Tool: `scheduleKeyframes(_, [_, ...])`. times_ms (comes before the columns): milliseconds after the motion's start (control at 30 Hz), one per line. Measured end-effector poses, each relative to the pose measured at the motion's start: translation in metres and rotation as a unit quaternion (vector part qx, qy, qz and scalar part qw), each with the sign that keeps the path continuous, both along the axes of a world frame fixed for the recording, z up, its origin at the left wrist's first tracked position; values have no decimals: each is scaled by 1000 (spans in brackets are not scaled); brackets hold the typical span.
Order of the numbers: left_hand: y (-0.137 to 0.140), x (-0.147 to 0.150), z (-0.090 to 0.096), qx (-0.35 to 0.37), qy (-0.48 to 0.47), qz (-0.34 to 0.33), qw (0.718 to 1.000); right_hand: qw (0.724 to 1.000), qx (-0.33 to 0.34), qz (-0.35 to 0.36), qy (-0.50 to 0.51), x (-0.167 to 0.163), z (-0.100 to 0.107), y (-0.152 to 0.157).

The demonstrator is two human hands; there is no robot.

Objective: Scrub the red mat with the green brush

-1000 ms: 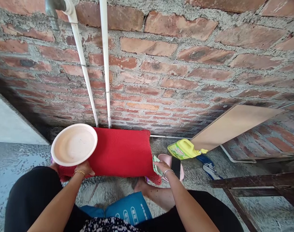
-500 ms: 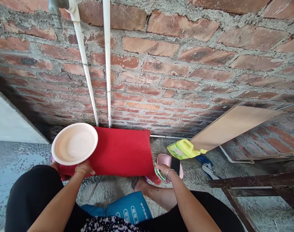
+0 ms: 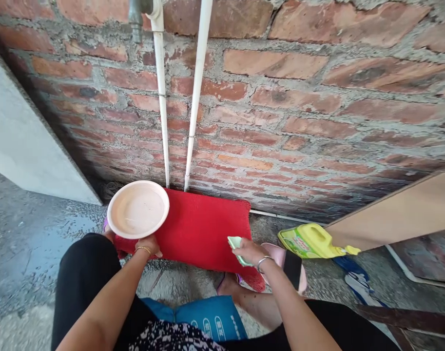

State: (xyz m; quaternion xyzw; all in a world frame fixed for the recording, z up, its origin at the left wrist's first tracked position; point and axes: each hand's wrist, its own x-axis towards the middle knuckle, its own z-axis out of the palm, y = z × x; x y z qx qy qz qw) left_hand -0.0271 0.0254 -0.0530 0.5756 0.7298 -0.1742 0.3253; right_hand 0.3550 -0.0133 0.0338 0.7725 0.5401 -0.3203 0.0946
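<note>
While the red mat (image 3: 200, 222) is stretching nine to three o'clock, the right hand (image 3: 250, 251) is holding a green brush (image 3: 234, 241) near its three-o'clock end; the left hand's (image 3: 148, 244) grip isn't showing clearly.

Two white pipes (image 3: 198, 73) run down a brick wall (image 3: 275, 63), with a yellow jug (image 3: 308, 240) beside a tan board (image 3: 401, 217).

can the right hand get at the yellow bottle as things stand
Probably yes: only the low pink item seems to lie between the right hand and the yellow bottle. But the hand holds a pale green brush, which may need setting down first.
</note>
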Motion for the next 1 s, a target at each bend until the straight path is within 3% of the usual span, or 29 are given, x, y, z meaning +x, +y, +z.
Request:
scheduleKeyframes(233, [-4,4,17,-21,17,7,1000,988,53,144,7,-148,-24,4])
scheduleKeyframes(400, [-4,5,22,-19,14,9,1000,963,102,247,23,-210,-37,2])
scheduleKeyframes(533, [-1,7,24,-46,28,14,998,962,103,254,5,-214,-41,1])
scheduleKeyframes(800, [1,10,36,-63,33,19,997,990,50,118,-64,-165,-33,4])
scheduleKeyframes(900, [1,9,37,-61,30,11,998,995,55,63,-55,-176,-32,11])
scheduleKeyframes(1000, [0,8,34,-56,30,19,998,995,65,61,-36,-206,-37,24])
